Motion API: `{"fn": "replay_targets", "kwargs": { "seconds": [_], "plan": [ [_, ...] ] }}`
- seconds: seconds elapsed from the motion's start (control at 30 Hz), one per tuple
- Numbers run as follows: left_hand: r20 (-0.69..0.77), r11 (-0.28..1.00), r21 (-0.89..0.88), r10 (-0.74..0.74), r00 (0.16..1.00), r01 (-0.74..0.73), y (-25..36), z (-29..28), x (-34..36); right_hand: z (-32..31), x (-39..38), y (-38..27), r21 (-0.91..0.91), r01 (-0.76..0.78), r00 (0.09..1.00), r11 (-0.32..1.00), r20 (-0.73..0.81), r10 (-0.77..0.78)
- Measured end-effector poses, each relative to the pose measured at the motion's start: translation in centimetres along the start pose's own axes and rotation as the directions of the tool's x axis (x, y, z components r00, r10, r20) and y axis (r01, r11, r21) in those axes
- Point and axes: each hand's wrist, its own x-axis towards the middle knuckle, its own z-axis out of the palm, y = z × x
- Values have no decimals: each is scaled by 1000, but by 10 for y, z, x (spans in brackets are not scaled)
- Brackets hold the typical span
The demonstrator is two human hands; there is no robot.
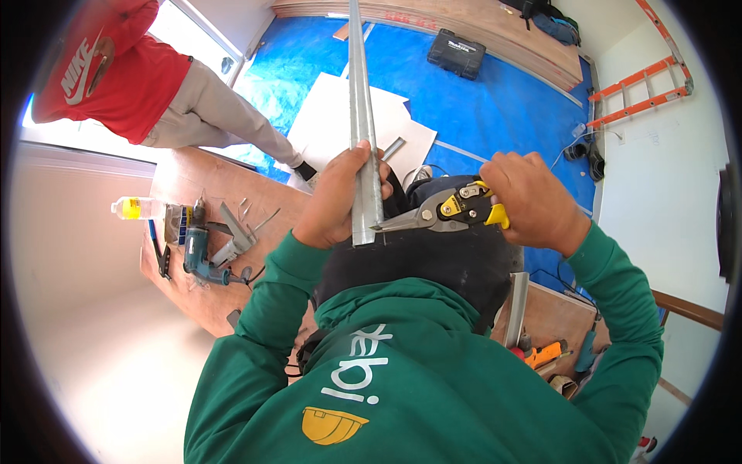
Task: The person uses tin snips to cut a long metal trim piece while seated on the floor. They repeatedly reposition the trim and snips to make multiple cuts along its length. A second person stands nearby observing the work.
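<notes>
A long galvanized metal channel [361, 100] runs away from me, its near end above my lap. My left hand [340, 193] is wrapped round it a short way from that end. In my right hand [533, 197] are aviation snips [452, 209] with yellow handles, held sideways. The tips of their blades meet the channel's right edge close to its near end. Whether the blades have bitten into the metal I cannot tell. The right fingers are partly hidden behind the handles.
A wooden board on the left bears a power drill [199, 251], a plastic bottle [139, 208] and several tools. Someone in a red top [116, 69] stands far left. Beyond lie a blue sheet [495, 116], white board pieces [325, 116] and a black case [456, 54]. An orange ladder [645, 97] leans right.
</notes>
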Motion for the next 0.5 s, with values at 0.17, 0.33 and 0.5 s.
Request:
{"fn": "replay_targets", "kwargs": {
  "seconds": [0.17,0.33,0.5],
  "plan": [
    [-45,1000,-22,-11,999,10,-8,-2,-4,6,17,18,454,-98,914,886,393,-101],
    [-11,1000,17,-18,1000,18,-12,-10,-3,29,29,33,733,-366,705,573,621,-344],
    [-14,999,34,-24,1000,25,-18,-13,-5,59,30,43,594,-783,410,183,715,-567]
  ]
}}
